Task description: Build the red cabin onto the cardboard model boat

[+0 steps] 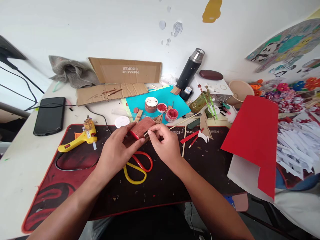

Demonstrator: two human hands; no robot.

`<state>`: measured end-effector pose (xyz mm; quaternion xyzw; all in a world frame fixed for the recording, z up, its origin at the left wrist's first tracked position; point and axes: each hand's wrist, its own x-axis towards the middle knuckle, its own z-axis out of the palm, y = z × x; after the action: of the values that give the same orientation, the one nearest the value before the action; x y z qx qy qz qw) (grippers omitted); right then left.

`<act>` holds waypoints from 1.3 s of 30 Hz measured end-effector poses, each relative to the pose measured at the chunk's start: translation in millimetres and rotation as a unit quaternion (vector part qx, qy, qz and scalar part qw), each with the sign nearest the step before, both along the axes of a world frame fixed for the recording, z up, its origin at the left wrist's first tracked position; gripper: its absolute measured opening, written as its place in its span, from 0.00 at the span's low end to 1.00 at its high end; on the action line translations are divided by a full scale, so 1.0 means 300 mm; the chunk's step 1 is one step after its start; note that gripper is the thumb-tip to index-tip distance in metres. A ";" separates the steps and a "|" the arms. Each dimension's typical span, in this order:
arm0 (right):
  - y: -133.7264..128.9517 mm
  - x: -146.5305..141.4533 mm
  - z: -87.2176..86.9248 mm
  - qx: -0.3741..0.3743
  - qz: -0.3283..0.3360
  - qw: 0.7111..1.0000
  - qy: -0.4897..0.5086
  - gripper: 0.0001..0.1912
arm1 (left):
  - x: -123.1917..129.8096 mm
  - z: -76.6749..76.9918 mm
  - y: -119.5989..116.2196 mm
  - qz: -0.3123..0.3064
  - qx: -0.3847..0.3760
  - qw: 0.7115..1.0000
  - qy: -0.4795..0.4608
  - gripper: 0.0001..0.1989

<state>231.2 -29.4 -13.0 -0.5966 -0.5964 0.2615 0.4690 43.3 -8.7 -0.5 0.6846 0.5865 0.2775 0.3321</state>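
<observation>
A small reddish-brown piece with a bright red edge (142, 127) is held up over the dark mat (160, 186). My left hand (116, 146) grips it from the left, thumb along its near side. At its right end, the thumb and forefinger of my right hand (165, 143) are pinched together against a small dark part; what lies between the fingertips is too small to make out. Just below the hands lie scissors with red and yellow handles (135, 173). Beyond the piece, open pots of red paint (171, 114) stand on a blue sheet (160, 91).
A yellow glue gun (81, 137) and black phone (49, 116) lie left. Cardboard (127, 71) leans at the back beside a black flask (191, 68). Red card (252, 130) and white paper strips (296, 146) are right. Thin sticks (184, 141) lie near my right hand.
</observation>
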 end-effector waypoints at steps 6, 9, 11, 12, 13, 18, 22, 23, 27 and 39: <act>-0.003 0.002 0.000 0.001 -0.003 1.000 0.002 0.09 | -0.002 -0.002 -0.001 -0.001 -0.030 0.999 -0.023 0.39; -0.005 0.001 -0.001 0.012 -0.004 1.000 0.009 0.08 | -0.002 0.004 0.002 -0.004 -0.052 0.998 -0.033 0.40; -0.006 0.001 -0.001 0.026 -0.008 0.999 0.020 0.08 | -0.002 0.011 0.005 -0.005 -0.066 0.997 -0.040 0.40; -0.008 0.001 0.000 0.032 -0.012 0.999 0.025 0.08 | -0.002 0.015 0.006 -0.007 -0.072 0.996 -0.042 0.40; -0.010 0.002 0.002 0.038 -0.016 0.999 0.028 0.08 | -0.003 0.019 0.007 -0.008 -0.076 0.996 -0.045 0.39; -0.027 0.012 0.008 0.044 -0.032 0.997 0.048 0.09 | -0.007 0.025 0.016 -0.008 -0.094 0.993 -0.070 0.38; -0.044 0.025 -0.005 0.044 -0.046 0.995 0.072 0.09 | -0.015 0.021 0.024 -0.019 -0.127 0.985 -0.115 0.39; -0.047 0.028 -0.008 0.042 -0.046 0.995 0.074 0.08 | -0.018 0.019 0.025 -0.023 -0.136 0.982 -0.130 0.39; -0.060 0.040 -0.016 0.028 -0.053 0.996 0.070 0.09 | -0.026 0.012 0.027 -0.030 -0.171 0.968 -0.184 0.40; -0.077 0.041 -0.029 0.031 -0.047 0.995 0.085 0.09 | -0.030 -0.009 0.033 -0.059 -0.211 0.941 -0.259 0.34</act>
<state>243.4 -52.4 -21.7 -0.5846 -0.5333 0.2704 0.5484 34.2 1.1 -3.1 0.5365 0.4840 0.2957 0.6249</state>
